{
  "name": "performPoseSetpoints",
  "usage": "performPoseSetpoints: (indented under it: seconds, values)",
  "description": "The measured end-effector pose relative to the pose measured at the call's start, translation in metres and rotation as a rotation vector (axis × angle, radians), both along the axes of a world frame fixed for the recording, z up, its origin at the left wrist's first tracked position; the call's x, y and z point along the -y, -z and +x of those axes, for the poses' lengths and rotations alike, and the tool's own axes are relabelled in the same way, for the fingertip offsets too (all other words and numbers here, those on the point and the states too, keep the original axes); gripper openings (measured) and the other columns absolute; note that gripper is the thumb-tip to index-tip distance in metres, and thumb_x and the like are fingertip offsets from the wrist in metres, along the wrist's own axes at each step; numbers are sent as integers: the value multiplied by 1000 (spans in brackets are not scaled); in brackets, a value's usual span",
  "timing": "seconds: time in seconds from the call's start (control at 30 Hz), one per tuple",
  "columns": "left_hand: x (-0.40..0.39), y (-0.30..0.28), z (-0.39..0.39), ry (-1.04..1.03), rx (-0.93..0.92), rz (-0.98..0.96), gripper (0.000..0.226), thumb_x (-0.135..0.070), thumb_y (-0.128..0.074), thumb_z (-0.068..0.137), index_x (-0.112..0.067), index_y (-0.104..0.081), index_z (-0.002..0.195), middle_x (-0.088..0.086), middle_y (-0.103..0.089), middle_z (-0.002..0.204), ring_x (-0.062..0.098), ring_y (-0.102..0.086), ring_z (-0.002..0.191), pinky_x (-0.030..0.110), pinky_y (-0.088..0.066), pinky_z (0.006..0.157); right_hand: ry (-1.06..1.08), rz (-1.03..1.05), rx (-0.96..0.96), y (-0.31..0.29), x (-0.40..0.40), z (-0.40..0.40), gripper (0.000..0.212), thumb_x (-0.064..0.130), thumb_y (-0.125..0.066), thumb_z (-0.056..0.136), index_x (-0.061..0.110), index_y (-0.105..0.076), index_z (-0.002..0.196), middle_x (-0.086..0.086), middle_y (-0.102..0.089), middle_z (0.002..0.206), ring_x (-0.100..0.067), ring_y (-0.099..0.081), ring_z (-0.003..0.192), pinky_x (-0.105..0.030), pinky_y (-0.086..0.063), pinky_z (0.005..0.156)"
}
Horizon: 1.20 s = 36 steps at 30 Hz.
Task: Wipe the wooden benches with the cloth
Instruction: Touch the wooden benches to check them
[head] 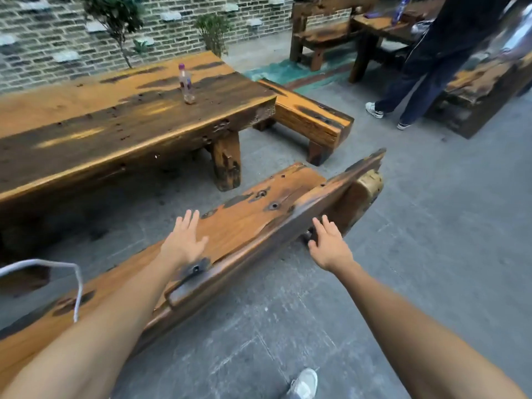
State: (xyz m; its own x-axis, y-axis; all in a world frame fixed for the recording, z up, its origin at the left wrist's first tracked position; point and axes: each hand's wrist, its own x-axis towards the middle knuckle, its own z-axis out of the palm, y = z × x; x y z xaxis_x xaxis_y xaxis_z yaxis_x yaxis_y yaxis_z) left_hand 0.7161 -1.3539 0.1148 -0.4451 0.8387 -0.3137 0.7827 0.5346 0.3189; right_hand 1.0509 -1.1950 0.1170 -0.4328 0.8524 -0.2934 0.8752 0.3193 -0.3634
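1. Near wooden bench (244, 226) runs diagonally from lower left toward centre right, on grey paving (403, 254). Its seat is orange-brown with dark knots and bolt holes; a darker plank edges its right side.
2. Our left hand (184, 240) is over the bench seat, fingers straight and slightly spread, holding nothing. We cannot tell whether the palm touches the wood.
3. Our right hand (329, 246) is at the bench's right edge beside the dark plank, fingers straight and together, empty. Contact with the plank is unclear.
4. We see no cloth in either hand.
5. A long wooden table (115, 125) stands beyond the bench, with a purple-capped bottle (186, 84) upright on it.
6. A second bench (311, 119) sits at the table's far end.
7. A white cord (77, 286) loops in at the left edge.
8. Another person (426, 67) in dark trousers stands upper right, near more wooden furniture.
9. Brick wall (72, 33) behind, with small shrubs in front.
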Motion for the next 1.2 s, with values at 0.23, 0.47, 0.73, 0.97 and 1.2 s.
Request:
performPoseSetpoints:
  seconds: [0.23, 0.47, 0.73, 0.97, 1.2]
  values:
    - [-172, -3, 107, 132, 39, 39, 78, -44, -46, 101, -21, -1, 161, 2, 6, 169, 29, 1, 156, 45, -16, 124, 41, -41, -15, 5, -147, 82, 67, 31, -43, 102, 21, -14, 162, -6, 0, 171, -26, -2, 157, -44, -18, 125]
    - [-323, 17, 151, 130, 17, -5, 76, -46, -42, 102, -21, 0, 161, 3, 6, 169, 29, 1, 156, 46, -13, 126, 100, -80, -59, 22, -289, 133, 68, 29, -47, 101, 24, -15, 161, -5, 1, 171, -27, -4, 157, -43, -17, 124]
    - [-503, 56, 188, -70, 158, -79, 77, -46, -41, 103, -19, 1, 161, 9, 7, 169, 32, 1, 156, 45, -11, 126, 92, -140, 16, 37, -478, 212, 69, 29, -49, 103, 21, -15, 161, -10, 0, 170, -29, -6, 157, -38, -11, 126]
    - [-635, 46, 209, -58, 131, -150, 76, -45, -42, 103, -21, 0, 161, 10, 8, 169, 32, -3, 156, 45, -13, 126, 183, -160, -6, 43, -643, 263, 67, 27, -47, 103, 15, -17, 161, -13, -5, 170, -29, -8, 157, -40, -12, 126]
    - [-781, 43, 235, -172, 62, -204, 71, -42, -43, 103, -20, -7, 161, 17, 2, 168, 39, -10, 154, 44, -15, 125, 84, -255, -12, 82, -808, 296, 67, 27, -48, 102, 16, -16, 161, -11, -5, 170, -27, -8, 157, -42, -14, 126]
